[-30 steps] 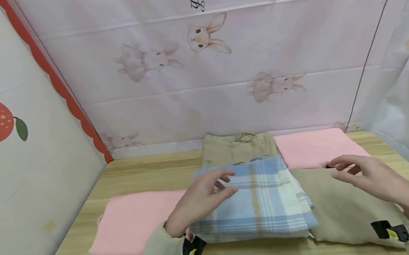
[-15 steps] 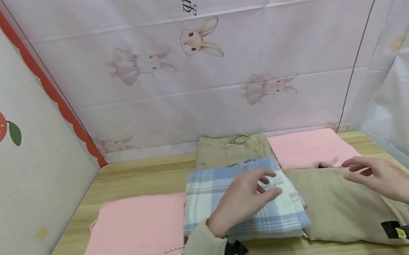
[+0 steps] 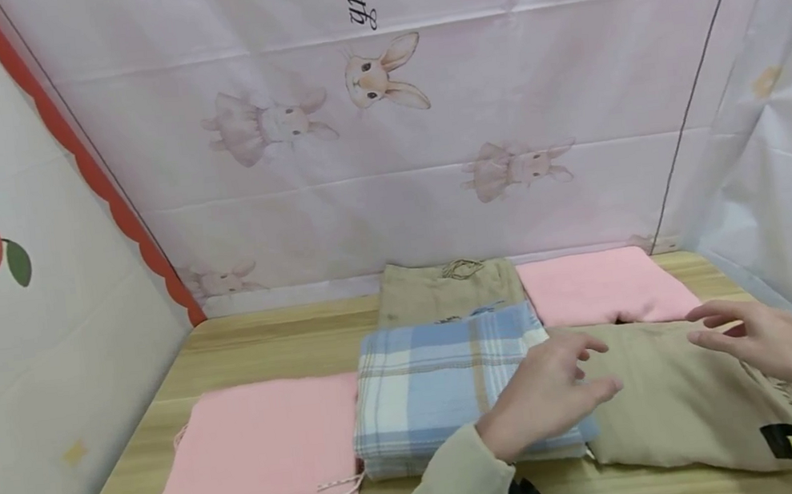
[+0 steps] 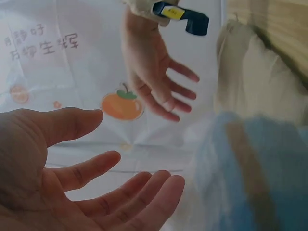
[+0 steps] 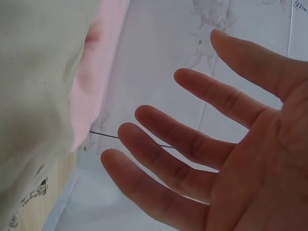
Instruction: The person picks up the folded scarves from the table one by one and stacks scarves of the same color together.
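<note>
My left hand [image 3: 552,391] hovers over the right part of a folded blue-and-white plaid cloth [image 3: 440,387], fingers loosely bent and holding nothing. To its right, my right hand [image 3: 761,341] is above the right side of a folded khaki cloth [image 3: 673,403]. The right wrist view shows that hand's fingers [image 5: 168,168] spread with nothing in them, beside the khaki cloth [image 5: 33,86]. In the left wrist view both hands appear apart from the plaid cloth [image 4: 240,178].
A folded pink fringed cloth [image 3: 265,446] lies at the left of the wooden table [image 3: 275,336]. Behind are another khaki cloth [image 3: 430,292], partly hidden by the plaid one, and a second pink cloth [image 3: 603,285]. Printed sheets [image 3: 336,229] wall the table's back and sides.
My left hand has moved right across the plaid cloth, toward the khaki one. The right hand has shifted slightly right. The camera view turned a little at first; the cloths look unmoved.
</note>
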`<state>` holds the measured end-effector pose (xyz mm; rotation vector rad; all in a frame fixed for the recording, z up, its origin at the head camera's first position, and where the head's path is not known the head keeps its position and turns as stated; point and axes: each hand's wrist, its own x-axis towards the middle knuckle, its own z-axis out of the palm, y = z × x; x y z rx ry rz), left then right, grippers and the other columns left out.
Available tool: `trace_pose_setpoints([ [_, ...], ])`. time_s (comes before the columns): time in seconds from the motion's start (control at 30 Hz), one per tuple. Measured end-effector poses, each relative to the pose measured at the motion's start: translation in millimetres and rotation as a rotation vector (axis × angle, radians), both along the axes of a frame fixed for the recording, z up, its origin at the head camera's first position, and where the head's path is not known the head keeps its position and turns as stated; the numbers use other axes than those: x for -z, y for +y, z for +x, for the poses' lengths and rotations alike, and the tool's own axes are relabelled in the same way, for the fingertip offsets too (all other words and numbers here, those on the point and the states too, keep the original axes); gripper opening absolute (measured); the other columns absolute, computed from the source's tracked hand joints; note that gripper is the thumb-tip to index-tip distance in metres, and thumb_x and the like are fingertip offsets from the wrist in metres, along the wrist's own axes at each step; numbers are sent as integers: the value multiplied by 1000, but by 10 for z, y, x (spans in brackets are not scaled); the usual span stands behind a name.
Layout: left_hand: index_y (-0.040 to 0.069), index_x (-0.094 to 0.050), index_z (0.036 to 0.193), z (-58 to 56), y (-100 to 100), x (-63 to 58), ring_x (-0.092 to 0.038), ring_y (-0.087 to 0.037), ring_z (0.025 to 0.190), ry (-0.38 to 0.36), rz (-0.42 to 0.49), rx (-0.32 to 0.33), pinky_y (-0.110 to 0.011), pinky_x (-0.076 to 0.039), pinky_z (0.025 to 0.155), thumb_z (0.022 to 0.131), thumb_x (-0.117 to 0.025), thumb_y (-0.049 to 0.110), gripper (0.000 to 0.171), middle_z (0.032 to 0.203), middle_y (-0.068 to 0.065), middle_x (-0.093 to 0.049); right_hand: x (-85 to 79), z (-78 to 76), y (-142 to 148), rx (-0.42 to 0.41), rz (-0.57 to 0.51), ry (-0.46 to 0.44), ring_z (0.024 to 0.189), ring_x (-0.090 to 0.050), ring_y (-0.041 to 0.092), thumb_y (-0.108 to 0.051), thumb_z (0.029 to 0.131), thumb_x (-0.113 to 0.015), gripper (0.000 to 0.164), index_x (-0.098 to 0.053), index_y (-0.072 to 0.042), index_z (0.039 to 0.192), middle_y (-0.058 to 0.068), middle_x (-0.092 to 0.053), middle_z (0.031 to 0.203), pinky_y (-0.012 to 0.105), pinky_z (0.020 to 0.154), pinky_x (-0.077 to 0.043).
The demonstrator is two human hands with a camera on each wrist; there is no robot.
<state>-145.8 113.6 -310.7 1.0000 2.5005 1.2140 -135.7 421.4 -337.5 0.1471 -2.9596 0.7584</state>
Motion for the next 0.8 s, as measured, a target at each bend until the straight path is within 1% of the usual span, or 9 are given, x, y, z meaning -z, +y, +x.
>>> trace_pose_setpoints([
  [0.1,19,-69,126,9,131,59,-61,2,95,11,5,34,-14,-46,76,95,-72,29,33,120,12,-66,19,-3,48,8,12,-8,88,-67,48,-21,101,-64,38,-63,12,120,40,-61,111,56,69,-54],
  [0.2,20,-70,125,33,241,119,-59,3,98,24,18,48,-12,-43,78,95,-72,28,32,119,13,-65,50,-10,89,11,12,-17,88,-67,49,-21,101,-64,40,-61,12,122,41,-61,111,55,68,-55],
  [0.27,23,-70,125,59,309,150,-56,4,101,41,-12,28,-12,-42,80,94,-73,30,32,117,15,-64,78,-11,117,12,11,-21,89,-67,50,-21,101,-64,41,-59,13,123,42,-59,113,55,68,-55],
  [0.4,30,-68,125,141,480,194,-52,5,107,55,-100,-37,-15,-42,83,92,-74,37,34,112,18,-60,118,-3,181,33,17,-42,93,-64,55,-23,103,-62,47,-54,16,127,48,-52,119,57,70,-55],
  [0.47,33,-67,125,181,581,221,-50,6,105,56,-146,-58,-15,-42,81,91,-74,40,35,108,20,-57,129,6,216,41,19,-44,94,-63,56,-24,103,-62,48,-53,17,127,49,-50,121,58,70,-54],
  [0.53,35,-65,126,206,676,257,-50,5,100,52,-183,-71,-16,-42,78,90,-74,41,37,101,19,-54,138,12,244,45,20,-39,93,-63,56,-24,102,-62,48,-53,17,127,49,-51,120,59,71,-54],
  [0.63,36,-62,127,207,774,324,-50,1,96,6,-234,-83,-20,-44,75,89,-73,43,40,101,16,-52,161,10,271,40,28,-42,91,-64,55,-24,102,-62,48,-53,17,127,48,-53,117,59,70,-54],
  [0.67,36,-62,126,198,798,352,-51,-1,97,-14,-248,-92,-22,-45,75,88,-73,44,40,104,15,-52,172,7,276,40,32,-49,91,-64,55,-24,102,-62,48,-54,17,126,48,-53,116,59,70,-54],
  [0.8,31,-61,126,154,839,468,-51,-9,111,-79,-305,-111,-29,-48,82,88,-72,48,43,120,11,-53,238,-3,282,35,61,-91,89,-64,54,-25,103,-61,47,-55,18,123,48,-54,114,57,70,-55],
])
